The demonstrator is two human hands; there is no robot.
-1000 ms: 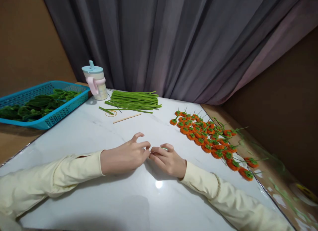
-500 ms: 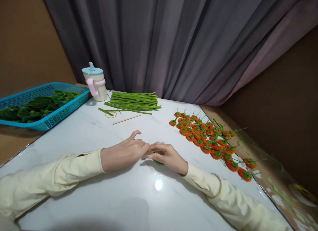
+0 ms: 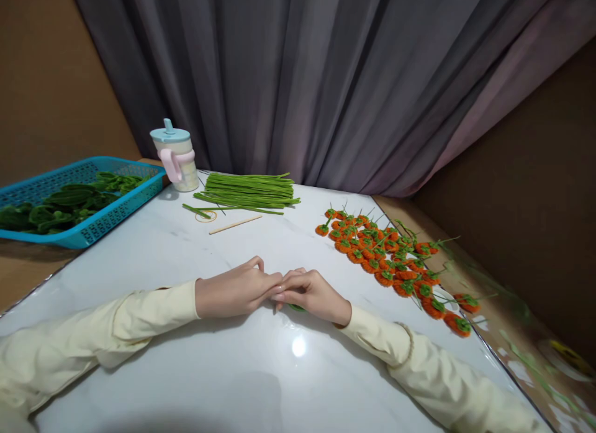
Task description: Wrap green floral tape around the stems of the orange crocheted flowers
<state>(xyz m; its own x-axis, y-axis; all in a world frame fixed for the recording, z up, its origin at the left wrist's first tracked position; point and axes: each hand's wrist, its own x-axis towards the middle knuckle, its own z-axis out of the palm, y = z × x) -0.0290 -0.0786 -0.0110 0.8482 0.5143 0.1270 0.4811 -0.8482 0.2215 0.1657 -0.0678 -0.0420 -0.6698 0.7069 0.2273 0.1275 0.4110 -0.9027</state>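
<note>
Shaping, apparently, the green piece [image 3: 297, 307] in the grasp of your right hand [image 3: 320, 296], you meet that hand with your left hand [image 3: 239, 291], whose hold I cannot tell, and likely need steady pressure next.

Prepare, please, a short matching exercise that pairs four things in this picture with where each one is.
Things:
1. Lidded cup
2. Bundle of green pipe cleaners
3. Orange pieces with green tops
4. Green piece

Places:
a. Partly hidden by the right hand
b. Grouped along the table's right side
c. Next to the blue basket
d. Just beyond the thin wooden stick

Right pairs: 1-c, 2-d, 3-b, 4-a
</note>
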